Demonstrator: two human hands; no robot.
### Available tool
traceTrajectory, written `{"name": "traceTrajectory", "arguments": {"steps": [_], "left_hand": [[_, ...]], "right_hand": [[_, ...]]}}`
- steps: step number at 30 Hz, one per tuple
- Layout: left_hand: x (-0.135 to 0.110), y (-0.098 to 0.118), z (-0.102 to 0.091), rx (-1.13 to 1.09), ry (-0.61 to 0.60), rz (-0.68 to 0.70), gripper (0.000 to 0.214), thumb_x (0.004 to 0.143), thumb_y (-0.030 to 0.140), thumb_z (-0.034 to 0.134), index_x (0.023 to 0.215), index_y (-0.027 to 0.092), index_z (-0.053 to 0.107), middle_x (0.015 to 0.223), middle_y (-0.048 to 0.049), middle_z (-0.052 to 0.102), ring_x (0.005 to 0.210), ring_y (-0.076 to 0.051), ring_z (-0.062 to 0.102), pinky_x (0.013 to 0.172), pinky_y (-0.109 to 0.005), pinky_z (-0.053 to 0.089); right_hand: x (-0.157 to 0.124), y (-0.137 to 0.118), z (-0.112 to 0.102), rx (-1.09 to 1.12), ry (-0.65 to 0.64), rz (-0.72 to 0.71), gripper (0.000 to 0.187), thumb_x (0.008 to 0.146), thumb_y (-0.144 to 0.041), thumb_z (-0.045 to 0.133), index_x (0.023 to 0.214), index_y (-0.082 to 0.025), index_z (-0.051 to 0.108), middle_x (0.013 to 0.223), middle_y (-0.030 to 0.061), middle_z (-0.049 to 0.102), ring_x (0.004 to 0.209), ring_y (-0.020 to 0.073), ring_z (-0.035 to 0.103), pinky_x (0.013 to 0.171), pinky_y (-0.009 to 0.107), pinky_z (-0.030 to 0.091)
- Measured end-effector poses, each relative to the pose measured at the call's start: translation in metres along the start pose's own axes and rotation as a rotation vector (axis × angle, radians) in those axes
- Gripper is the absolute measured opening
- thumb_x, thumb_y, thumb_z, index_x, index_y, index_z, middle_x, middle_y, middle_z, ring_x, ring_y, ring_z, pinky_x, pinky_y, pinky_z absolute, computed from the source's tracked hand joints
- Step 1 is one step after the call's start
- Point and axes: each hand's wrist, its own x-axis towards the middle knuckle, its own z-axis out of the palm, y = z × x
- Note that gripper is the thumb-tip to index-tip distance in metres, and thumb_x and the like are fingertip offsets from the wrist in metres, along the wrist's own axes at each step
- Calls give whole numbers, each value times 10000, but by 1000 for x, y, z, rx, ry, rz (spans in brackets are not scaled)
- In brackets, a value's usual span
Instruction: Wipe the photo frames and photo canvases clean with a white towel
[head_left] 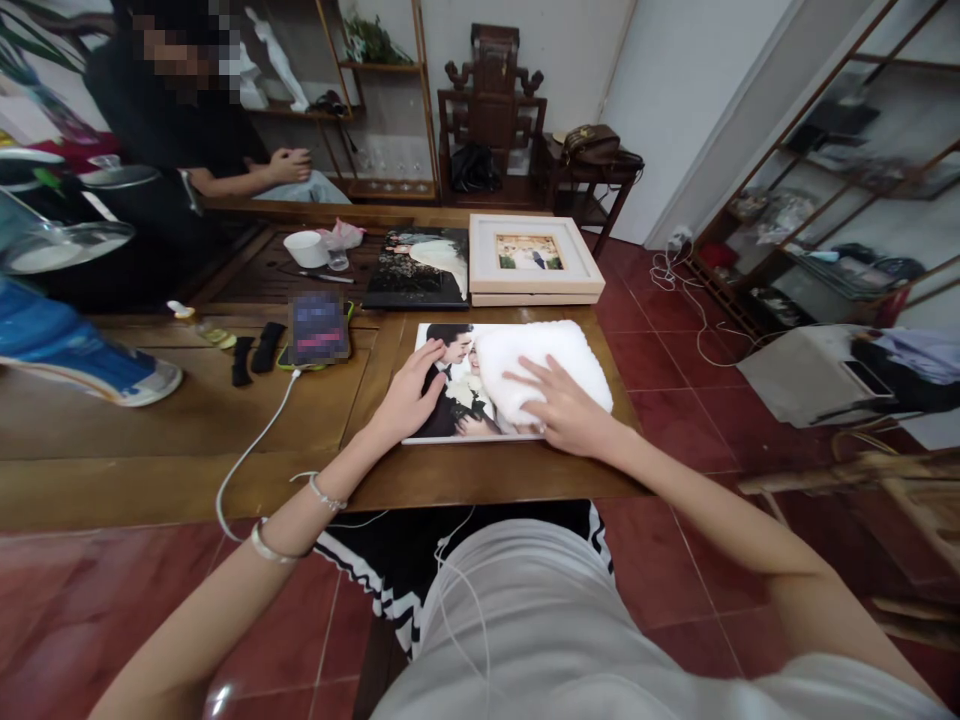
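Note:
A wedding photo panel (474,405) lies flat near the table's front edge, showing a couple close together. My left hand (409,396) rests on its left side, fingers stretched out over the picture. A fluffy white cloth (574,345) covers the panel's right part and hides what is beneath. On top of this cloth, my right hand (568,408) lies with spread fingers, slightly blurred. Just behind the panel are a dark photo panel (420,270) with a white dress in it and a light wooden picture frame (536,290) holding a small photo.
On the wooden table (300,480) are a phone (319,330) with a white cable (259,445), a small bottle (202,328), a white cup (306,248) and a blue package (75,345). Another person (225,140) sits across the table, hands together. Shelves (862,160) stand at right.

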Motion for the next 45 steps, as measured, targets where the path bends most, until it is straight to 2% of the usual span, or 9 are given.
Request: {"name": "traceTrajectory", "arguments": {"steps": [4, 7, 15, 19, 23, 30, 34, 38, 45], "left_hand": [[0, 0, 0, 6, 6, 9, 433, 946, 327, 422, 1316, 134, 538, 1457, -154, 496, 1380, -259, 436, 1171, -479, 320], [0, -1, 0, 9, 10, 19, 435, 946, 323, 423, 1313, 126, 545, 1449, -155, 505, 1381, -262, 434, 1171, -476, 322], [0, 0, -2, 5, 2, 2, 438, 943, 340, 430, 1315, 147, 558, 1445, -132, 511, 1375, -270, 441, 1177, -471, 315], [-1, 1, -2, 1, 8, 1, 443, 945, 342, 438, 1314, 130, 563, 1447, -142, 510, 1374, -272, 443, 1172, -470, 320], [-1, 2, -1, 4, 7, -9, 438, 946, 334, 436, 1310, 130, 568, 1452, -139, 508, 1376, -267, 442, 1169, -466, 327], [-1, -1, 1, 30, 20, 3, 441, 941, 330, 439, 1311, 127, 568, 1449, -138, 512, 1373, -266, 446, 1167, -468, 333], [-1, -1, 1, 35, 18, 21, 454, 945, 323, 430, 1315, 96, 562, 1451, -162, 502, 1375, -274, 441, 1167, -461, 334], [-1, 0, 0, 32, -2, 22, 450, 952, 321, 424, 1335, 122, 549, 1469, -148, 484, 1386, -278, 425, 1172, -477, 320], [0, 0, 0, 38, -14, 27, 473, 956, 327, 417, 1337, 80, 550, 1465, -172, 483, 1392, -275, 418, 1179, -457, 311]], "right_hand": [[-22, -44, -3, 8, -39, -111, 280, 713, -41, 574, 918, -173, 711, 1508, 137, 441, 1452, 397, 239, 1142, 687, 194], [-23, -44, -5, 34, -55, -117, 290, 704, -49, 574, 925, -184, 705, 1506, 116, 450, 1450, 382, 256, 1153, 661, 207], [23, 53, -1, -27, 28, 134, 330, 753, -46, 521, 1046, -121, 651, 1438, 244, 487, 1408, 345, 369, 1130, 596, 285], [41, 75, 0, -24, 47, 207, 339, 818, -76, 478, 1122, -135, 614, 1403, 217, 527, 1387, 330, 396, 1110, 584, 305], [36, 49, -10, 30, -18, 226, 355, 828, -58, 429, 1120, -142, 611, 1332, 194, 586, 1375, 322, 405, 1079, 571, 342], [-24, -39, -47, 141, -250, 167, 347, 779, -28, 486, 1056, -158, 649, 1419, 205, 515, 1389, 309, 402, 1138, 549, 304], [-42, -54, -53, 194, -294, 98, 315, 785, -32, 498, 1022, -164, 657, 1421, 204, 519, 1440, 271, 321, 1166, 530, 282], [-27, -26, -37, 167, -203, 88, 324, 771, -19, 485, 1030, -139, 640, 1488, 230, 432, 1458, 275, 280, 1182, 543, 241], [36, 53, -4, 48, -23, 148, 310, 862, -85, 456, 1120, -149, 615, 1488, 158, 464, 1463, 287, 272, 1169, 590, 221]]}}
